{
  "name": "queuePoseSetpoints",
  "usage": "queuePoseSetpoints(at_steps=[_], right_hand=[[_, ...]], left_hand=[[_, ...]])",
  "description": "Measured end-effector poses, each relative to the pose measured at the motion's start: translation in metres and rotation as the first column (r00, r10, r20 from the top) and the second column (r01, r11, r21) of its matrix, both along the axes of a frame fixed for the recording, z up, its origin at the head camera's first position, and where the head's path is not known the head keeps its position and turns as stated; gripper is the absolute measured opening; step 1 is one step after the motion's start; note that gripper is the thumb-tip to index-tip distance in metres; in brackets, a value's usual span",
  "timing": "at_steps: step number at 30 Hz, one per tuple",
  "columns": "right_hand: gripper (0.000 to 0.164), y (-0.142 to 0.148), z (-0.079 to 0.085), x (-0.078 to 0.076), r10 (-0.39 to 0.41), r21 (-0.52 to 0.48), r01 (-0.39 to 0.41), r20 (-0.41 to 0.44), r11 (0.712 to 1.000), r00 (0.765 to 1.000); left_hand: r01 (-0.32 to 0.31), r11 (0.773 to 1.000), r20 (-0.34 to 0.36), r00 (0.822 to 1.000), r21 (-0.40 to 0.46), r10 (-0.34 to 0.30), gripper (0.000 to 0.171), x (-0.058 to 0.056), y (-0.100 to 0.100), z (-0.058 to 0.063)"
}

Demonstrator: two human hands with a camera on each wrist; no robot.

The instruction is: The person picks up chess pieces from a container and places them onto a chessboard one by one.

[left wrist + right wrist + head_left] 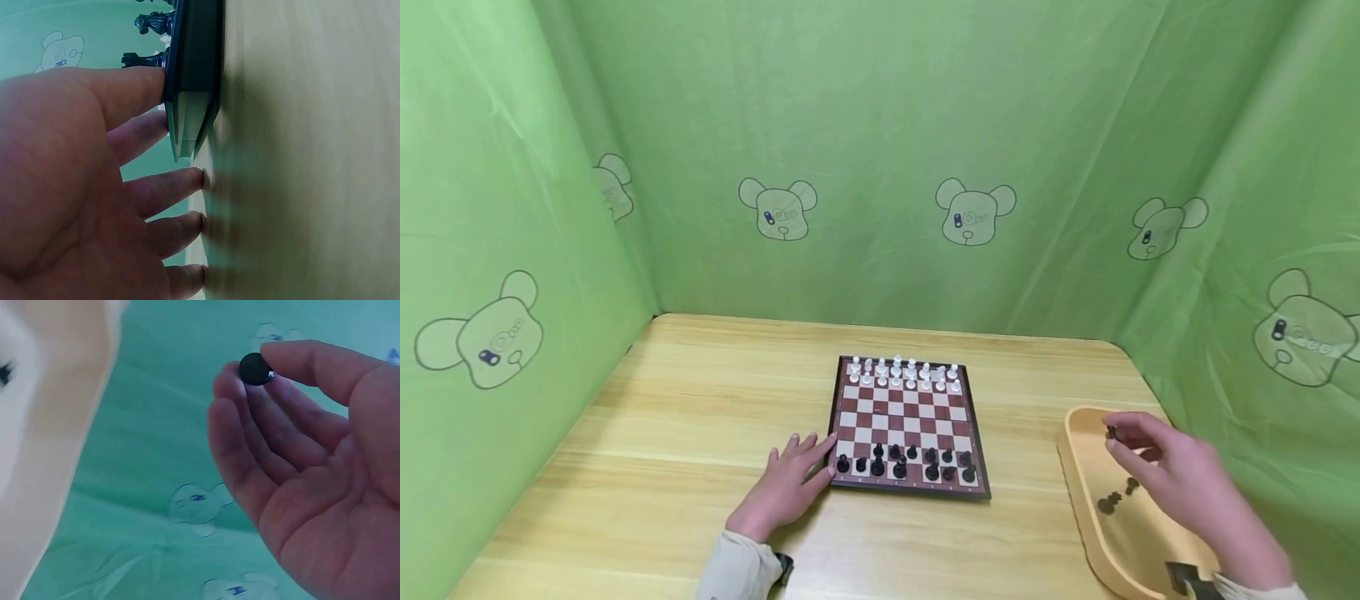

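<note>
A magnetic-style chessboard (895, 423) lies on the table, with white pieces (910, 372) in two rows on its far side and black pieces (899, 469) in two rows on its near side. The near rows have gaps, at the left of the front one and midway along the back one. My left hand (786, 483) rests spread at the board's near left corner, thumb and index finger touching its edge, the other fingertips on the table. Over the tray's far end, my right hand (1180, 471) pinches a small black chess piece (255, 369) between thumb and fingers, its round base showing.
An orange-tan tray (1067, 467) stands right of the board, with loose black chess pieces (1107, 503) lying inside. Bare wooden table (715, 400) stretches left of the board. Green cloth walls (880, 100) with bear-head prints enclose the back and sides.
</note>
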State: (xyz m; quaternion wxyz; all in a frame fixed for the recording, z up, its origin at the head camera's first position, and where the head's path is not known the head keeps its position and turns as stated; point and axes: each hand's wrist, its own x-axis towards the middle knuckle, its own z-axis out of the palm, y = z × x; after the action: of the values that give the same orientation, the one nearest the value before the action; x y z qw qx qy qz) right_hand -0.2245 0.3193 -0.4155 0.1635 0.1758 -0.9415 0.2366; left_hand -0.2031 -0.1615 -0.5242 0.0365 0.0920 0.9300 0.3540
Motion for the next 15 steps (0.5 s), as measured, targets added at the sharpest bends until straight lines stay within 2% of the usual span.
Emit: queuePoseSetpoints(at_steps=[5, 7, 10, 12, 15], right_hand=[[0.029, -0.036, 0.008, 0.015, 0.019, -0.137, -0.040, -0.149, 0.990, 0.989], [0.030, -0.051, 0.008, 0.020, 0.018, -0.183, -0.050, -0.175, 0.982, 0.984], [0.026, -0.071, 0.005, 0.027, -0.001, -0.225, -0.035, -0.159, 0.974, 0.987], [0.022, -0.083, 0.003, 0.030, -0.042, -0.256, 0.009, -0.122, 0.967, 0.992], [0.017, -0.100, 0.002, 0.034, -0.116, -0.325, 0.095, -0.046, 0.941, 0.992]], left_hand=[[0.001, 1.000, 0.001, 1.000, 0.002, -0.001, 0.053, 0.000, 0.000, 0.001], [0.002, 1.000, -0.001, 1.000, 0.003, -0.002, 0.053, 0.001, 0.001, 0.001], [0.001, 1.000, -0.002, 1.000, 0.000, -0.001, 0.053, 0.001, 0.001, 0.001], [0.000, 1.000, -0.003, 1.000, 0.000, 0.000, 0.053, 0.001, 0.001, 0.001], [0.000, 1.000, -0.007, 1.000, -0.006, 0.000, 0.053, 0.001, 0.000, 0.001]])
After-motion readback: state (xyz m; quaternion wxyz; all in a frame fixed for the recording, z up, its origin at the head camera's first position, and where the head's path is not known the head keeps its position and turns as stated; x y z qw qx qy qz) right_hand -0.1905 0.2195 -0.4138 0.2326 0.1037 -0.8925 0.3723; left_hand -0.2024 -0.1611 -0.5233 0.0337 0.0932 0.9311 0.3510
